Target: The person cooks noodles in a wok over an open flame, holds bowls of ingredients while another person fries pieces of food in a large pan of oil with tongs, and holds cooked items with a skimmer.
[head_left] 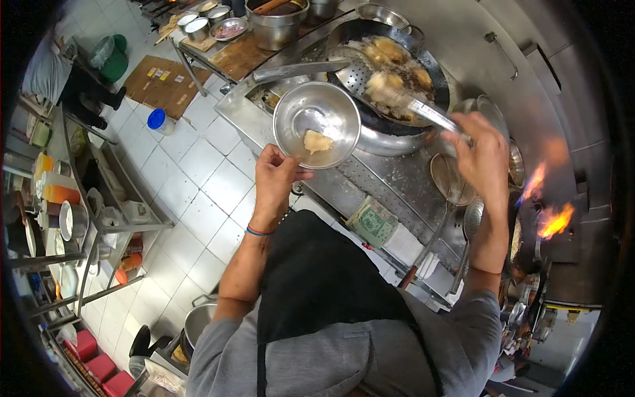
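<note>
My left hand (281, 173) is closed on the near rim of a round steel bowl (291, 109), tilted beside the wok. One pale, battered-looking piece of food (317, 141) lies inside it. Over the wok (444, 86), my right hand (479, 147) grips metal tongs (433, 114), whose far end is blurred by motion among the frying pieces. Golden pieces (387, 51) float in bubbling dark oil. A perforated skimmer (352, 71) rests across the wok's left side, its long handle reaching over the bowl.
Strainers (452, 175) and ladles lie right of the wok, near open flames (554, 221). Folded cloths (376, 221) sit on the counter's front edge. A steel pot (276, 26) stands at the back. Shelving (126, 228) lines the left; a person (56, 76) stands beyond.
</note>
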The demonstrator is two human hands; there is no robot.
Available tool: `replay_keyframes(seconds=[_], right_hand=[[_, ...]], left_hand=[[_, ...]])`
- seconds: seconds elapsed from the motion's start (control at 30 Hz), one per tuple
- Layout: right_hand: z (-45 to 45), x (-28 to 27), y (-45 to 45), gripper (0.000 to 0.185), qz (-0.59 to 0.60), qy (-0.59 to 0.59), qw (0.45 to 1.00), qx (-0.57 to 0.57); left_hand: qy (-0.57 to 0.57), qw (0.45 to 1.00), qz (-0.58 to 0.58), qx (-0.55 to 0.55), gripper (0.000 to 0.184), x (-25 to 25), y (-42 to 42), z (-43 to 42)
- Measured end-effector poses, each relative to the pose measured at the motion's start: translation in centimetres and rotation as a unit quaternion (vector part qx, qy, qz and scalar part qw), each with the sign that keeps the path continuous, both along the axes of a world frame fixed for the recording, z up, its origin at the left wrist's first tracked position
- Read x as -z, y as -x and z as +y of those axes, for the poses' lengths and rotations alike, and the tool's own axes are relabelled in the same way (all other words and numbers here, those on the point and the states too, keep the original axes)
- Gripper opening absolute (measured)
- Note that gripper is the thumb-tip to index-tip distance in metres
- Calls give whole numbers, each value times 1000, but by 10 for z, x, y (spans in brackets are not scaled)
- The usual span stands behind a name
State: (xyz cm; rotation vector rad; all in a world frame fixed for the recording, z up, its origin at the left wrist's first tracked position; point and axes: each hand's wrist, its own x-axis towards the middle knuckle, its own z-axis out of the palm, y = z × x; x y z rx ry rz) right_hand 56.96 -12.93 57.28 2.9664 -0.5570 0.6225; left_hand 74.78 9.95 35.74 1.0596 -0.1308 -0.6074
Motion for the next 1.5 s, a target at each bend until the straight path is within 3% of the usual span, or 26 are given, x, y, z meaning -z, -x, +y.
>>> replay_keyframes(seconds=[0.13,0.3,0.4,0.5,0.57,0.67,0.8,0.9,1.1,1.2,1.33,1.4,1.5], right_hand=[[-91,48,-24,31,79,24,973,216],[-188,107,-46,44,166,-23,939,301],[-170,86,-51,46,75,4,942,328],[-127,49,-35,39,-53,-14,993,108],[-68,22,-24,30,-50,-168,984,42],[6,8,-14,29,77,-77,991,-74],[43,26,-9,29,111,-29,986,-121],[50,33,-14,30,182,-54,977,-94],[41,30,-18,23,107,-79,985,-108],[27,20,-14,23,43,-45,997,-53],[-34,34,-19,23,41,52,993,100],[-74,49,-39,23,122,43,969,210],[-141,96,-58,34,143,-32,949,280]], left_hand=[[0,1000,8,-2,16,7,4,2],[5,1000,6,5,15,-2,7,8],[4,1000,3,-7,16,-6,8,16],[5,1000,1,-25,15,-4,8,25],[5,1000,-2,-31,15,-5,10,27],[4,1000,-17,-20,15,-12,10,23],[2,999,-38,-2,15,-21,11,15],[18,999,-30,21,15,-27,10,13],[27,999,-24,20,15,-20,3,14],[-5,1000,-24,-11,15,-1,-1,21],[-45,998,-23,-34,16,14,-3,33],[-44,999,-16,-27,17,10,0,33],[-34,999,-23,0,15,8,3,30]])
